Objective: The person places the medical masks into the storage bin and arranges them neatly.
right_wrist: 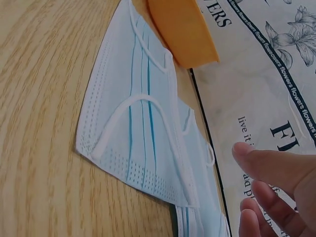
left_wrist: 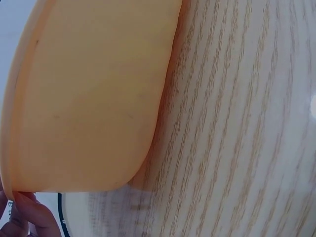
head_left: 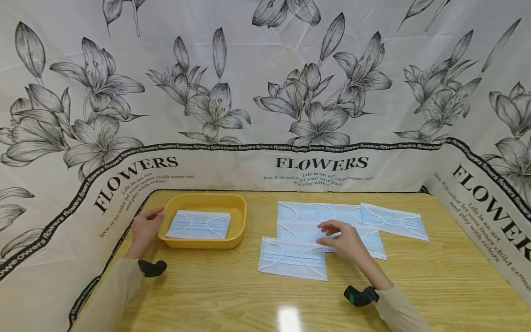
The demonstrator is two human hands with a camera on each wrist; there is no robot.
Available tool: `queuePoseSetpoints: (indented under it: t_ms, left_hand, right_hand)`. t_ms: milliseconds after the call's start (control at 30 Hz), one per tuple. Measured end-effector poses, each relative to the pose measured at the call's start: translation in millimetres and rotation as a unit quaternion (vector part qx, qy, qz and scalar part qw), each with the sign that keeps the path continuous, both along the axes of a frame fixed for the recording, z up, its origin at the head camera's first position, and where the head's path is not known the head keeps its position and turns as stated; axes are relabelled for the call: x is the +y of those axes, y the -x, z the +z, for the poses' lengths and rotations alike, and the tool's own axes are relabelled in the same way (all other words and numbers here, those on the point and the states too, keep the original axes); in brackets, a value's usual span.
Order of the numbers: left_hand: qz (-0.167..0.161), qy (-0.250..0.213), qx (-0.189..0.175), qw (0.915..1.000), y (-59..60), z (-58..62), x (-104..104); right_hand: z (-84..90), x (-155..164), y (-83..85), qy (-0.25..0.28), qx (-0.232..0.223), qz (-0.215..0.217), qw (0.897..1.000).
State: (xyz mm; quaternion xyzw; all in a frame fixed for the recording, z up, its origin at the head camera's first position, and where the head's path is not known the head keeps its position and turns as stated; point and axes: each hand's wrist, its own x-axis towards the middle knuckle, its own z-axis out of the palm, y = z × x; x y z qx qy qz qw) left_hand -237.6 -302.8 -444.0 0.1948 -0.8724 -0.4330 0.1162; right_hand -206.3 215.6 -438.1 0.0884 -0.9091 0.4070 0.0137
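A yellow tray (head_left: pixel 207 243) stands at the table's left with one light blue face mask (head_left: pixel 199 224) lying flat in it. My left hand (head_left: pixel 154 220) holds the tray's left rim; the left wrist view shows the tray wall (left_wrist: pixel 89 98) up close with my fingertips (left_wrist: pixel 22 215) at its edge. Several more blue masks lie overlapping to the right, the nearest one (head_left: pixel 292 259) in front. My right hand (head_left: pixel 329 233) hovers over the middle masks with relaxed fingers (right_wrist: pixel 276 173) and holds nothing. The right wrist view shows the front mask (right_wrist: pixel 138 128) and the tray corner (right_wrist: pixel 182 29).
The wooden table (head_left: pixel 232 295) is walled on three sides by a flower-printed cloth (head_left: pixel 265 115). Another mask (head_left: pixel 394 221) lies at the back right. Bare wood runs along the front edge and at the far right.
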Motion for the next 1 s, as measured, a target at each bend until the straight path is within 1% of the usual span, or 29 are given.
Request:
queuePoseSetpoints:
  t_ms: [267,367,633,867,1000]
  left_hand:
    - [0.009,0.004,-0.002,1.0,1.0,-0.4,0.1]
    - [0.009,0.004,-0.004,0.9999,1.1,-1.0,0.1]
    - [0.008,-0.002,-0.004,1.0,2.5,-1.6,1.0]
    - [-0.003,-0.005,0.006,1.0,2.3,-2.6,0.3]
    - [-0.006,-0.005,0.011,0.9999,1.2,-1.8,0.4]
  right_hand:
    - [-7.3,6.8,-1.1,-0.018,-0.046,0.004,0.999]
    - [-10.2,7.3,-2.2,-0.012,-0.061,0.0,0.998]
    - [-18.9,9.7,-1.1,-0.009,-0.071,0.008,0.997]
    - [-23.2,10.9,-3.6,-0.024,-0.084,0.021,0.996]
    - [-24.0,9.4,-3.9,-0.03,-0.081,0.031,0.996]
